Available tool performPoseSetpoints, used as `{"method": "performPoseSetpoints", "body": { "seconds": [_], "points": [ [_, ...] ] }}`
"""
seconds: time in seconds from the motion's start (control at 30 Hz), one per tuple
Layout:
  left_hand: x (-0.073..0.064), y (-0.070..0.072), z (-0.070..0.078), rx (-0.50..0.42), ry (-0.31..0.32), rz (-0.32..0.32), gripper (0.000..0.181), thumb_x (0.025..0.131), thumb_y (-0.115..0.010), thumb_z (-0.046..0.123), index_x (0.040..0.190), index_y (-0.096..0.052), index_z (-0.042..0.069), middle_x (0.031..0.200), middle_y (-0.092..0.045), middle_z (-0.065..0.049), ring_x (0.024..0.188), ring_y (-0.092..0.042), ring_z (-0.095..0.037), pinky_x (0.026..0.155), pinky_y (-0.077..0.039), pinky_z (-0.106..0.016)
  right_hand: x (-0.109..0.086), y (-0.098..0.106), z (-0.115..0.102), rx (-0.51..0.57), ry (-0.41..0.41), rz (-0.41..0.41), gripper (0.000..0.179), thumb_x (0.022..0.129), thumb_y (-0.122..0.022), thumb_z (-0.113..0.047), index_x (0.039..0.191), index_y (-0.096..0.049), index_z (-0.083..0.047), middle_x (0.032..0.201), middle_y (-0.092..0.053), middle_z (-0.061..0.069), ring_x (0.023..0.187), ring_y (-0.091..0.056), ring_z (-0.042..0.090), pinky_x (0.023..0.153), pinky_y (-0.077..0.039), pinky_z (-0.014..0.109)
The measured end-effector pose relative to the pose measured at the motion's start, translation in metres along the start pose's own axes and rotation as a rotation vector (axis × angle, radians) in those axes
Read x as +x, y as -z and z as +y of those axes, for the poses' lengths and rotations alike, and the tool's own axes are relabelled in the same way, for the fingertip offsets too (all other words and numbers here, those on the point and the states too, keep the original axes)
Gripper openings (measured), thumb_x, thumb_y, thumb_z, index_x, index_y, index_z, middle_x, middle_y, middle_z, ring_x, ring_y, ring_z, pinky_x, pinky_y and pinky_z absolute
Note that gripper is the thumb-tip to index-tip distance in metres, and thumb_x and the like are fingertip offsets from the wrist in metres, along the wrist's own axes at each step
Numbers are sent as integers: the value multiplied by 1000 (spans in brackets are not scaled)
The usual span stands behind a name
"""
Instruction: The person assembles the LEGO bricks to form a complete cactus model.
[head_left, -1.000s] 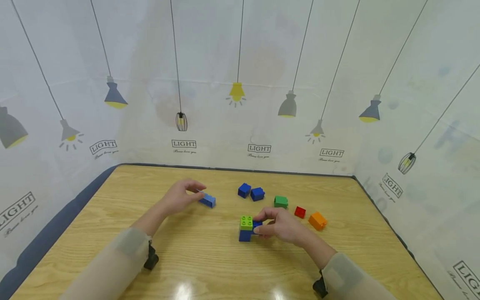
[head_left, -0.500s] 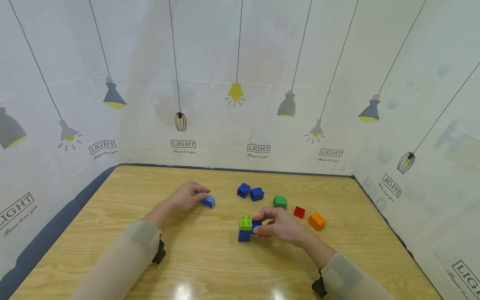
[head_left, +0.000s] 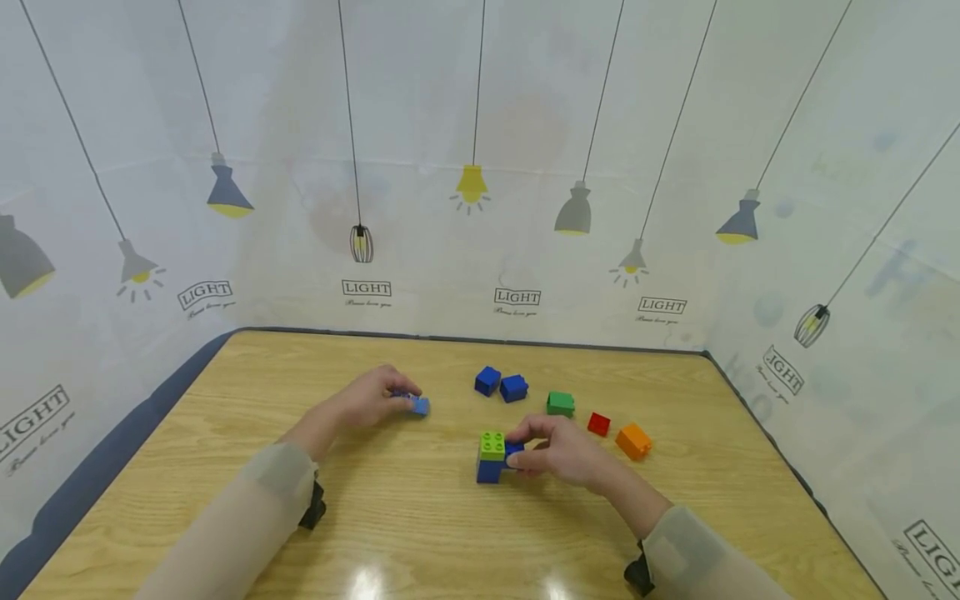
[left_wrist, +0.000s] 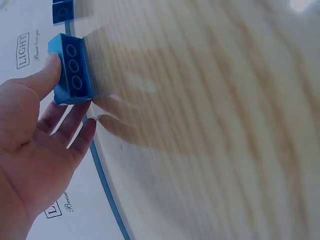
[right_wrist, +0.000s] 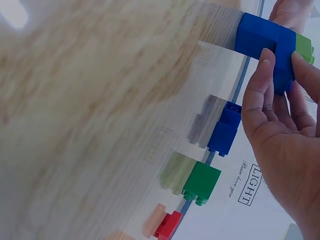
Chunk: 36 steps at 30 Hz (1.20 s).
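Note:
My left hand (head_left: 370,398) pinches a long light blue building brick (head_left: 420,406) on the left side of the table. In the left wrist view the thumb lies on the near side of that brick (left_wrist: 75,70), whose hollow underside with tube rings faces the camera. My right hand (head_left: 566,450) holds a dark blue brick (right_wrist: 284,60) between thumb and fingers. This brick juts sideways from a small stack with a lime green brick (head_left: 492,445) on top and a dark blue brick (head_left: 489,472) at the bottom. Fingers partly cover the jutting brick.
Behind the stack lie two dark blue bricks (head_left: 487,381), close together. A green brick (head_left: 559,404), a small red brick (head_left: 598,424) and an orange brick (head_left: 634,442) lie to their right on the wooden table (head_left: 420,525). A lamp-printed curtain (head_left: 420,208) surrounds the table.
My left hand has moved slightly right and taken the light blue brick between thumb and fingers. My right hand and the stack have stayed in place.

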<state>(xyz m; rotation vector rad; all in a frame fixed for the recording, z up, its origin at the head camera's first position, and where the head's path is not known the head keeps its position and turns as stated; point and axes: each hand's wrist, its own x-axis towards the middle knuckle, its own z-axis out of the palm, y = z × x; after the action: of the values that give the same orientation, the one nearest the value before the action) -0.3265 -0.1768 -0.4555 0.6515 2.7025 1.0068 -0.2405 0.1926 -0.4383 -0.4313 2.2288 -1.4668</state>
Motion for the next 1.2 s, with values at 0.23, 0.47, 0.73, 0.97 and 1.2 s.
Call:
{"method": "performPoseSetpoints", "body": {
  "seconds": [0.23, 0.47, 0.73, 0.97, 1.2],
  "points": [
    [-2, -5, 3, -38, 54, -16, 28, 103, -78, 20, 130, -74, 14, 132, -69, -8, 126, -64, -29, 116, -51, -56, -1, 0, 0, 0, 2, -1, 28, 102, -80, -14, 125, -72, -1, 129, -69, 18, 95, -77, 20, 89, -69, 42],
    [-5, -9, 8, -62, 60, -20, 34, 99, -81, 15, 131, -70, 13, 137, -72, -10, 131, -66, -31, 119, -50, -57, -1, -1, 0, -1, 0, -3, 27, 102, -80, -15, 124, -73, -2, 129, -69, 17, 96, -77, 21, 89, -69, 43],
    [-11, -13, 27, -39, -41, -13, 41, 100, -82, 26, 140, -73, 20, 137, -69, -6, 127, -63, -27, 113, -54, -54, 0, 0, 1, -21, 1, 1, 28, 101, -80, -16, 125, -72, -2, 130, -69, 19, 96, -76, 21, 88, -69, 40],
    [-17, -20, 58, -155, -117, -30, 41, 101, -81, 25, 141, -73, 23, 138, -71, -4, 113, -66, -21, 94, -62, -38, -2, 0, -1, -19, 8, 1, 32, 102, -79, -15, 127, -70, 4, 135, -67, 25, 96, -76, 20, 89, -69, 42],
    [-24, -24, 78, -173, -146, -46, 39, 103, -80, 27, 141, -72, 24, 133, -72, -2, 108, -66, -19, 89, -60, -33, -1, -1, -2, -8, 8, 3, 33, 102, -79, -15, 127, -70, 4, 136, -67, 25, 95, -76, 21, 89, -69, 44]
  ]
}}
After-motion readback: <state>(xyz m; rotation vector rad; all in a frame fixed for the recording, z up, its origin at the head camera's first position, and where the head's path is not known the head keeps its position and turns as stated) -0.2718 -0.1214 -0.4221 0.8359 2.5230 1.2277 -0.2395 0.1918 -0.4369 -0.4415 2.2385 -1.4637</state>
